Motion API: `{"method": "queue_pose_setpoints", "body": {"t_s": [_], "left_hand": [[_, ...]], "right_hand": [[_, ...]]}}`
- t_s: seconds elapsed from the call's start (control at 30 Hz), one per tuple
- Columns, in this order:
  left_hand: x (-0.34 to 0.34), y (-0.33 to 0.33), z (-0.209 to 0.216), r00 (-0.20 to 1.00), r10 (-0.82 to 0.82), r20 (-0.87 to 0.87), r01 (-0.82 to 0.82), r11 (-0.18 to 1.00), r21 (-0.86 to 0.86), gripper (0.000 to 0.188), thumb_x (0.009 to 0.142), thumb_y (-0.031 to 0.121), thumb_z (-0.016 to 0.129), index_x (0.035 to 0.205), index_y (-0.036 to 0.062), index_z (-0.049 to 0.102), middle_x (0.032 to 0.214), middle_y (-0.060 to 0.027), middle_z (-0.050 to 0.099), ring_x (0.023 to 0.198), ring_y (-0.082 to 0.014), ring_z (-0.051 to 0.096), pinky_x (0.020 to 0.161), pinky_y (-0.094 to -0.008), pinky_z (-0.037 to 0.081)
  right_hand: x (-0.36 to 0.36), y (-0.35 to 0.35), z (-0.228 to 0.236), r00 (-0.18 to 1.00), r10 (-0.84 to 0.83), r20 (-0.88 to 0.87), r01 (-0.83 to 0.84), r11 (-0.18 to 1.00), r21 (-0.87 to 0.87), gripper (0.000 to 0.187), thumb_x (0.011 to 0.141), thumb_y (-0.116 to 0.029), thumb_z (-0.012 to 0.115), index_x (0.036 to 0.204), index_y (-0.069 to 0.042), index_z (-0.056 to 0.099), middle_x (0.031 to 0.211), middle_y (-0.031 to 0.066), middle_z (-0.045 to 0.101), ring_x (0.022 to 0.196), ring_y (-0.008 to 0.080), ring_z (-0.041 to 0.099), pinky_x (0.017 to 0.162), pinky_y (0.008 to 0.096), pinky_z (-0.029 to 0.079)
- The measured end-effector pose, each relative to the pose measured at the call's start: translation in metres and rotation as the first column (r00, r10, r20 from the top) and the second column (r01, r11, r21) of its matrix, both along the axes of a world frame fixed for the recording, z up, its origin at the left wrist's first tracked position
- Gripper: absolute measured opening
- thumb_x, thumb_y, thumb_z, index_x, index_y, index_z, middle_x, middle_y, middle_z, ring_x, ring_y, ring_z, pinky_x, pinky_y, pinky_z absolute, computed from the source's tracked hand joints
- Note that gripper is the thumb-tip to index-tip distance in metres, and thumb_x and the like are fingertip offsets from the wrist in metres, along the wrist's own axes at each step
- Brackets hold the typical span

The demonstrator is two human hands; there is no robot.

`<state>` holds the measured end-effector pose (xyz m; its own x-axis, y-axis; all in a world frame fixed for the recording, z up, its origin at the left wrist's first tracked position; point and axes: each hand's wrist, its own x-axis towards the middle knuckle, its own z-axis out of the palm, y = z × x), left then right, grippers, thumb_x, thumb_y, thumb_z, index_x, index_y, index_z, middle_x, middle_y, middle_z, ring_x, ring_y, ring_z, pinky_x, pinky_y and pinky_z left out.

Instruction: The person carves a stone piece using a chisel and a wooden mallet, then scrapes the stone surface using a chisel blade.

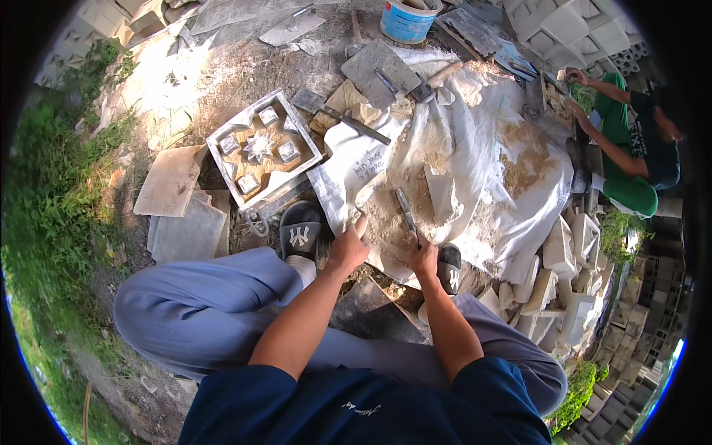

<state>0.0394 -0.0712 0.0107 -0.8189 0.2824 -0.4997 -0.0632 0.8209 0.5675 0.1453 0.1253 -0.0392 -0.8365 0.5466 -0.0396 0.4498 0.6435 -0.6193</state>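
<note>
My right hand is closed around the dark handle of a long, narrow metal tool, which points away from me over the dusty white sheet. To its left, my left hand has its fingers curled by the edge of the sheet. Something pale shows at those fingertips, too small to name. Just beyond the tool's tip, a whitish broken block stands among beige powder and crumbs. Both hands are low, between my two sandalled feet.
Up left lies a square mould-like frame with a star-shaped centre. Beyond the sheet are a hammer, flat boards and a blue bucket. Pale blocks pile up at right, near another person crouching in green trousers.
</note>
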Motion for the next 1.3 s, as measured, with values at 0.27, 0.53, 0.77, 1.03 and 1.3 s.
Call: {"method": "queue_pose_setpoints", "body": {"t_s": [0.27, 0.53, 0.77, 1.03, 1.3], "left_hand": [[-0.001, -0.012, -0.011, 0.998, 0.057, -0.005, -0.057, 0.998, 0.007, 0.055, 0.091, 0.027, 0.063, 0.131, -0.0069, 0.048, 0.117, -0.0335, 0.062, 0.108, -0.0489, 0.061, 0.094, -0.0508, 0.05], [-0.002, -0.015, -0.02, 0.997, 0.076, 0.011, -0.076, 0.996, -0.051, 0.054, 0.091, 0.029, 0.063, 0.133, -0.0003, 0.046, 0.106, -0.0324, 0.067, 0.101, -0.046, 0.066, 0.089, -0.0515, 0.053], [0.001, -0.007, -0.026, 0.996, -0.021, -0.084, 0.018, 0.999, -0.034, 0.064, 0.089, 0.029, 0.065, 0.139, -0.0029, 0.041, 0.113, -0.0322, 0.065, 0.104, -0.0461, 0.065, 0.092, -0.0511, 0.053], [-0.006, -0.012, 0.003, 0.998, 0.057, 0.036, -0.056, 0.998, -0.025, 0.055, 0.086, 0.02, 0.066, 0.131, -0.0063, 0.049, 0.118, -0.0321, 0.061, 0.111, -0.0478, 0.06, 0.095, -0.05, 0.049], [-0.005, -0.001, 0.009, 0.998, 0.056, 0.014, -0.056, 0.998, -0.014, 0.055, 0.086, 0.023, 0.067, 0.131, -0.0033, 0.05, 0.12, -0.0329, 0.059, 0.111, -0.0482, 0.059, 0.096, -0.0508, 0.049]], "right_hand": [[-0.039, -0.019, 0.049, 0.98, -0.073, -0.186, 0.045, 0.988, -0.147, 0.029, 0.1, -0.019, 0.058, 0.123, -0.003, 0.067, 0.065, 0.0249, 0.054, 0.052, 0.0373, 0.054, 0.053, 0.0424, 0.042], [-0.036, -0.015, 0.039, 1.0, 0.001, -0.01, -0.002, 0.987, -0.159, 0.033, 0.098, -0.02, 0.06, 0.129, -0.01, 0.066, 0.079, 0.0275, 0.065, 0.071, 0.0416, 0.067, 0.067, 0.0448, 0.052], [-0.017, 0.0, 0.008, 0.973, 0.099, -0.211, -0.104, 0.995, -0.013, 0.04, 0.1, -0.016, 0.055, 0.14, -0.014, 0.057, 0.081, 0.0282, 0.063, 0.063, 0.0399, 0.063, 0.063, 0.041, 0.052], [-0.048, -0.016, 0.048, 0.993, 0.016, -0.121, -0.035, 0.987, -0.158, 0.038, 0.1, -0.018, 0.056, 0.138, -0.015, 0.06, 0.07, 0.0277, 0.058, 0.059, 0.0406, 0.062, 0.059, 0.0412, 0.05], [-0.02, -0.002, 0.003, 0.982, 0.087, -0.166, -0.1, 0.992, -0.076, 0.035, 0.098, -0.014, 0.057, 0.132, -0.013, 0.064, 0.091, 0.0267, 0.068, 0.09, 0.0401, 0.069, 0.081, 0.0435, 0.053]]}}
